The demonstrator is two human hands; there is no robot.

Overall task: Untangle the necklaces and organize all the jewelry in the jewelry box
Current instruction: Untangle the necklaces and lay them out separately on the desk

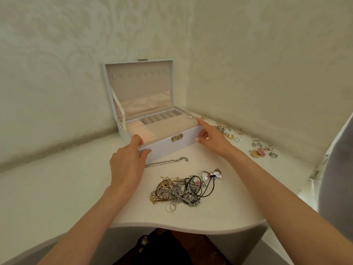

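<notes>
Left hand (127, 166) and right hand (212, 139) grip front corners of the open jewelry box (164, 149), centre frame; tangled necklaces (176, 193) lie below on the surface (76, 188).

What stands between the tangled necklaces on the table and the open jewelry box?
Nothing solid. Only a loose silver chain lies flat between the tangled necklaces and the jewelry box. The lid is up, and the left hand and right hand hold its front corners.
</notes>
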